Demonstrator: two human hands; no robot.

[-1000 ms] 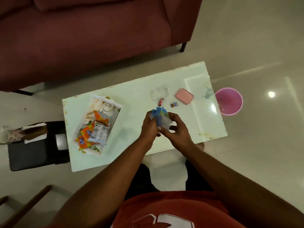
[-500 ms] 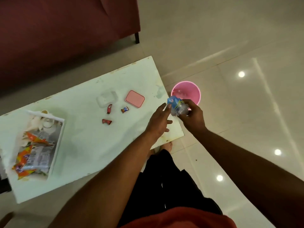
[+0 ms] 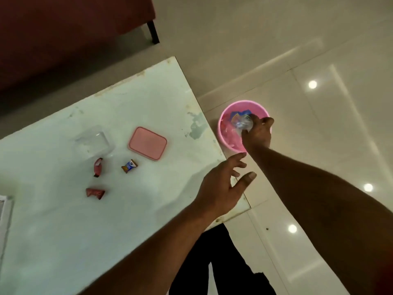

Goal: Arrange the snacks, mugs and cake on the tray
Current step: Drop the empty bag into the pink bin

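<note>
My right hand (image 3: pixel 257 133) reaches over the pink bin (image 3: pixel 225 139) on the floor, shut on a crumpled blue and clear wrapper (image 3: pixel 242 120) held inside the bin's mouth. My left hand (image 3: pixel 221 188) hovers open above the white table's (image 3: pixel 63 231) right corner, holding nothing. On the table lie two red wrapped candies (image 3: pixel 98 169) (image 3: pixel 95 192) and a small brown and blue candy (image 3: pixel 129 166). A clear plastic box (image 3: pixel 93 141) and its pink lid (image 3: pixel 147 143) sit behind them. Only the tray's white edge (image 3: pixel 5 211) shows at the far left.
A dark red sofa (image 3: pixel 63 28) with a black leg (image 3: pixel 153 31) stands behind the table. Glossy tiled floor (image 3: pixel 297 60) lies to the right. My black-clad legs (image 3: pixel 221 267) are below the table's near edge.
My view has swung right, so the tray has nearly left the frame. My right hand carried the wrapper from over the table to inside the pink bin. My left hand let go and opened.
</note>
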